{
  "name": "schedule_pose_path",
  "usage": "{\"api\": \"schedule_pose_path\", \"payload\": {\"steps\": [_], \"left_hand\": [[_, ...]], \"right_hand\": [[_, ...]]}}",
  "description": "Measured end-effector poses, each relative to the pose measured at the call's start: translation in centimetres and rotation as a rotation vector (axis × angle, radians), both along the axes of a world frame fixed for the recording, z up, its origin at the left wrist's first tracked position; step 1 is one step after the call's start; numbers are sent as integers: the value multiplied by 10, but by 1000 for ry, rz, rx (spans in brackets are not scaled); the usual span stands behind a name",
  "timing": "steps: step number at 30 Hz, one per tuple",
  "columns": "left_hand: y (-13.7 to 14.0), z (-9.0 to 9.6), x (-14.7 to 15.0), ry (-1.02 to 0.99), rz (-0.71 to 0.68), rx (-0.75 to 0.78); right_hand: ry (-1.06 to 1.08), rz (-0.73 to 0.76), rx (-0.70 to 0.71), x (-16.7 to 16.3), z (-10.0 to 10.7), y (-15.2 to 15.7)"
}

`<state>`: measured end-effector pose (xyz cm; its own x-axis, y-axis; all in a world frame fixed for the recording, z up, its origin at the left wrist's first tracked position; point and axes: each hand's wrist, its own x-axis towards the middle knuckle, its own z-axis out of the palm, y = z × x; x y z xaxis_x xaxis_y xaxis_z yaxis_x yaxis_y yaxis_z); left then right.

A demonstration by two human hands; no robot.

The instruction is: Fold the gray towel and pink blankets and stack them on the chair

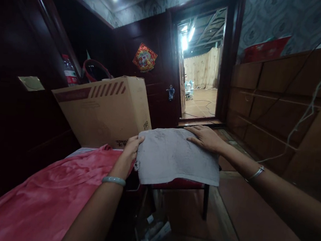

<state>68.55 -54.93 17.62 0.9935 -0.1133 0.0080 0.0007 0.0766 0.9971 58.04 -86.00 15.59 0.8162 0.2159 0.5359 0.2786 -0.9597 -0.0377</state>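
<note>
A greyish-white towel with dark smudges and a frayed left edge lies spread over a small stool with a dark red seat and dark legs. My left hand, below a pale green bangle, holds the towel's left edge. Its thumb rests on top, and the other fingers are partly hidden. On the towel's far right part my right hand lies flat, fingers stretched out and holding nothing. A silver bracelet circles that wrist.
A pink blanket covers the bed at left, beside a large cardboard box. Wooden drawers with a hanging white cable stand right. An open doorway is ahead. Packets lie under the stool.
</note>
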Motion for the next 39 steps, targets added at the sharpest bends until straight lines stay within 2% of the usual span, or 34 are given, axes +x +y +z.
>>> {"api": "schedule_pose_path", "payload": {"steps": [4, 7, 9, 11, 13, 15, 20, 28, 31, 34, 36, 39], "left_hand": [[8, 4, 0, -135, 180, 63], [5, 12, -10, -517, 225, 302], [-5, 17, -21, -827, 114, 531], [-18, 17, -30, -1007, -78, 743], [-29, 12, -34, -1044, -255, 942], [-34, 5, -32, -1035, -345, 1076], [-31, -4, -22, -1105, -331, 1190], [-15, -6, -18, -1189, -335, 1225], [13, -18, -25, -1191, -214, 1289], [64, -42, -41, -1117, -93, 1358], [114, -68, -56, -1026, -55, 1387], [211, -117, -85, -879, 80, 1378]], "right_hand": [[11, -35, -6, -1, 2, -1], [-39, -72, -28, -6, 7, 4], [-109, -65, -45, -10, 9, 7], [-119, -37, -58, -11, 7, 10], [-74, -27, -67, -9, 1, 12], [-53, -35, -77, -6, -7, 11], [-122, -27, -105, -1, -15, 7], [-139, -24, -93, -2, -12, 10], [-140, -27, -103, 0, -14, 7], [-128, -35, -112, 1, -15, 6], [-126, -39, -113, 1, -15, 7], [-124, -38, -112, 0, -13, 10]]}}
